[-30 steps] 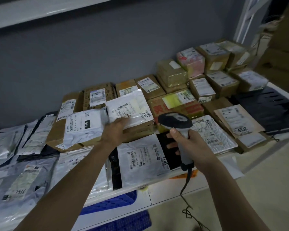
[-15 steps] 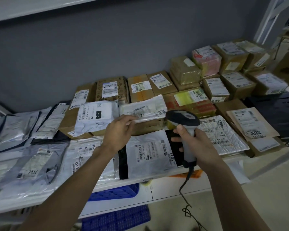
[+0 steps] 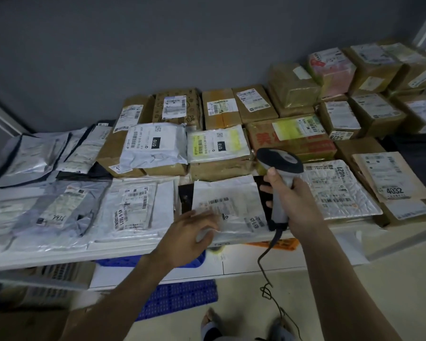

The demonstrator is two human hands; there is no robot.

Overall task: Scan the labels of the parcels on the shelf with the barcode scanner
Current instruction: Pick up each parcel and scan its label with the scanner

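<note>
A grey wall [image 3: 158, 57] is filling the upper half of the view, and a white shelf [image 3: 59, 254] is running along its foot, carrying the parcels. With the barcode scanner [image 3: 279, 168] taken as landmark: behind it and to its left, five brown cartons are lying flat against the wall; behind it and to its right, about nine more cartons are standing in stacks, though the far ones are blurring together and the count is unsure. Directly behind the scanner a red-printed carton [image 3: 293, 143] is lying under a yellow label. Left of the scanner, two white mailers marked 010 are resting on the cartons, the larger one [image 3: 153, 148] farther off and the smaller one [image 3: 218, 143] just beside the scanner head. Right of the scanner, one bubble mailer [image 3: 337, 190] is lying flat. Below and left of the scanner, one white mailer [image 3: 228, 205] is lying label up at the shelf's front edge, and four or five more soft bags are spreading farther left. Under the shelf, below the scanner, two blue crates [image 3: 180, 299] are showing. The right hand [image 3: 295, 203] is wrapping its fingers tightly round the scanner's grip. The left hand [image 3: 192, 232], fingers spread and loose, is hovering over that front mailer's near edge; whether it is touching cannot be told.
</note>
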